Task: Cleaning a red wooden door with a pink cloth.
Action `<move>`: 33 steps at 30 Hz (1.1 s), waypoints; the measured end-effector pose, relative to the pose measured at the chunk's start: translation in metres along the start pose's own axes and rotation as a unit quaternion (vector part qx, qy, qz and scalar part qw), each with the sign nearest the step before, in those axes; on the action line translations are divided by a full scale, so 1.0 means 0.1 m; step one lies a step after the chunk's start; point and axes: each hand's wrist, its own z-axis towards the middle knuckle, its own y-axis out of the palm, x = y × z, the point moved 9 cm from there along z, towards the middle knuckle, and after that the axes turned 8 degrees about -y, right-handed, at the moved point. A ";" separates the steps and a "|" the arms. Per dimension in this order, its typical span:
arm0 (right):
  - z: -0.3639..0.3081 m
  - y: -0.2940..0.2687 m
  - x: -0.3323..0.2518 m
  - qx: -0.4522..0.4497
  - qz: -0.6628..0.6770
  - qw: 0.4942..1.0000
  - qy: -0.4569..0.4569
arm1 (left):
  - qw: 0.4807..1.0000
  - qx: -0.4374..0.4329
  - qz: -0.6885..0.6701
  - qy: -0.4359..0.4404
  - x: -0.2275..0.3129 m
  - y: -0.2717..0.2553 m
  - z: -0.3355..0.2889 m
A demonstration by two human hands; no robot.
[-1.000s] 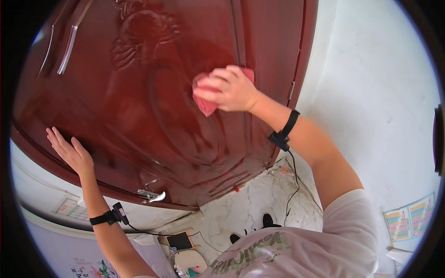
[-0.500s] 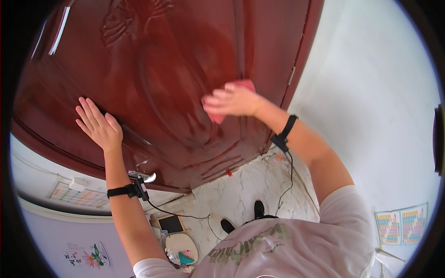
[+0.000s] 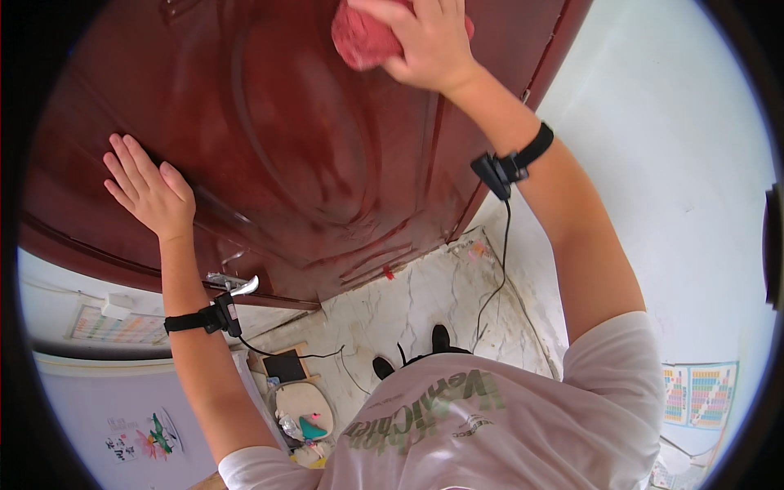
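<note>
A dark red panelled door (image 3: 302,139) with carved curves fills the upper part of the head view. High on it, my right hand (image 3: 433,41) presses a bunched red cloth (image 3: 365,37) against the surface, fingers over the cloth and partly cut off by the top edge. My left hand (image 3: 153,188) lies flat on the door's left side, fingers stretched out and nothing in it. Just below that hand, beside my left forearm, is a silver door handle (image 3: 243,286).
White wall (image 3: 653,163) stands to the right, with colourful charts (image 3: 702,396) low on it. A marbled floor (image 3: 416,294) lies below. At lower left are a small blackboard (image 3: 284,367) and a pale stool-like seat (image 3: 306,404). Cables (image 3: 505,269) hang from both wrist straps.
My right hand has moved up the door with the red cloth. The left hand stays flat on the door, appearing slightly higher and further left as the whole view shifts.
</note>
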 end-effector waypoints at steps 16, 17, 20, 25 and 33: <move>-2.97 0.98 -2.54 -0.263 0.133 0.940 -0.174 | 1.000 0.009 0.010 0.022 -0.03 0.01 -0.07; -3.08 1.00 -2.57 -0.276 0.132 0.938 -0.164 | 1.000 0.012 0.004 0.026 0.00 0.04 -0.06; -2.87 0.97 -2.57 -0.321 0.144 0.925 -0.147 | 0.999 -0.001 0.021 0.025 -0.06 -0.01 -0.07; -2.09 0.64 -1.71 -0.287 0.094 0.943 -0.140 | 1.000 0.012 0.005 0.007 -0.11 0.01 -0.11; -0.46 0.00 -0.19 -0.035 0.020 0.998 0.044 | 0.999 0.035 -0.008 0.002 -0.09 0.00 -0.07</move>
